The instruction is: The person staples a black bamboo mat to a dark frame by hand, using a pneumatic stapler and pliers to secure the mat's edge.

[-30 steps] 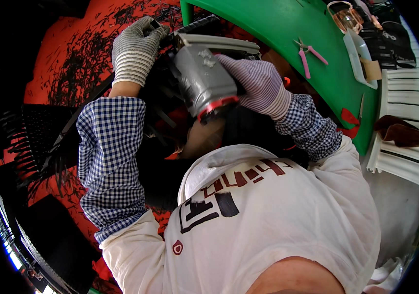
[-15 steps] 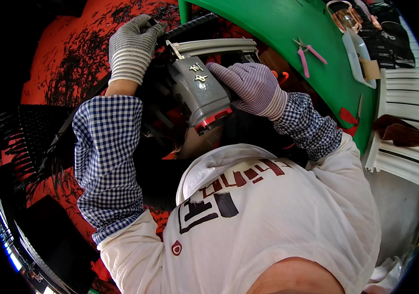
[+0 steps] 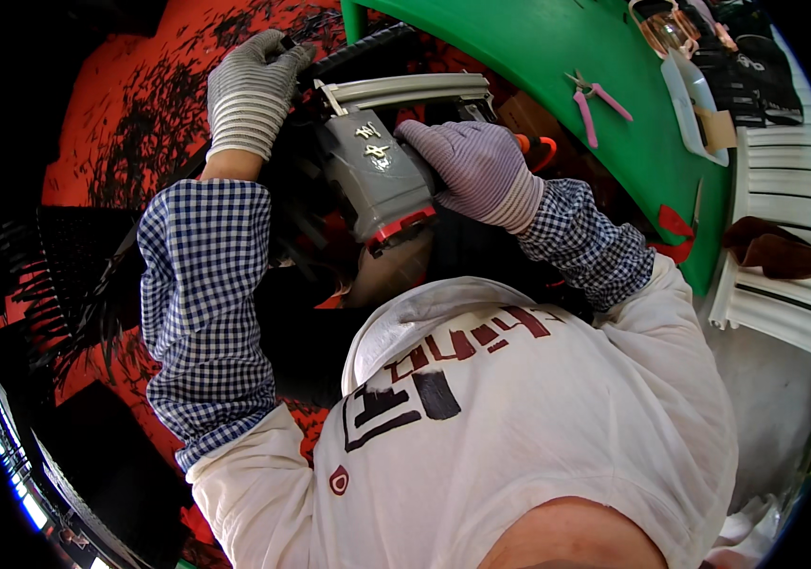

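Note:
My right hand (image 3: 477, 173), in a striped knit glove, is wrapped around the handle of a nail gun (image 3: 382, 175). The gun has a grey body, a red end cap and a long pale metal magazine; its nose points toward my left hand. My left hand (image 3: 252, 90), in a grey striped glove, is closed at the fingertips on a small dark piece (image 3: 288, 43) whose full shape I cannot make out. Just right of those fingers lies a ribbed black bar (image 3: 364, 52). Dark parts below the gun merge into shadow.
Pink-handled pliers (image 3: 591, 106), a white tray (image 3: 694, 104) and red scraps (image 3: 674, 232) lie on the green table (image 3: 538, 66) at right. Orange hose (image 3: 545, 152) shows behind my right hand. Black scraps cover the red floor (image 3: 92, 104); black bristly strips (image 3: 40, 284) stand at left.
The nail gun and my right hand have shifted slightly left. My left hand has moved a little left too, still closed at the fingertips.

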Demonstrator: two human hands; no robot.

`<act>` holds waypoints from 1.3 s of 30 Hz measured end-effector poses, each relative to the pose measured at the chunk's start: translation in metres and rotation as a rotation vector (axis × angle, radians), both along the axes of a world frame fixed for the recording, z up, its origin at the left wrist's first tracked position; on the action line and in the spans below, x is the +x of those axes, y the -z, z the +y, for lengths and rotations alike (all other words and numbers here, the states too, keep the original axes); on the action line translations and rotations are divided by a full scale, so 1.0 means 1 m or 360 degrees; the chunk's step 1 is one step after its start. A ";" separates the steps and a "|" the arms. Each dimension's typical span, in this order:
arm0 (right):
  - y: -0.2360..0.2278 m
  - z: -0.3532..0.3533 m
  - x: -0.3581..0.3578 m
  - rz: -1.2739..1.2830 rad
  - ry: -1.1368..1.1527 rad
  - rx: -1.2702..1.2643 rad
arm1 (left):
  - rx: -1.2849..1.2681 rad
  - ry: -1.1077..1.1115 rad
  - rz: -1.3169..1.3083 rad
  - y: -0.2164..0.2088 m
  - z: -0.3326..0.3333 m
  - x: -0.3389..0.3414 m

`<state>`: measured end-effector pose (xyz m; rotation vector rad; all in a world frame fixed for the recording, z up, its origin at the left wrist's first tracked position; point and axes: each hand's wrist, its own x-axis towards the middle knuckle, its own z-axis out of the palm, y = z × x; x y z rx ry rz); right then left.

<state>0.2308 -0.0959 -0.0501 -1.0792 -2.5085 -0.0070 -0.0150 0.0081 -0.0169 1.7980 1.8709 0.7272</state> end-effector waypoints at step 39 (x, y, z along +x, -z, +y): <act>0.005 0.093 0.163 -0.0206 0.0836 0.0029 | 0.0173 0.0285 0.0619 0.001 -0.035 -0.034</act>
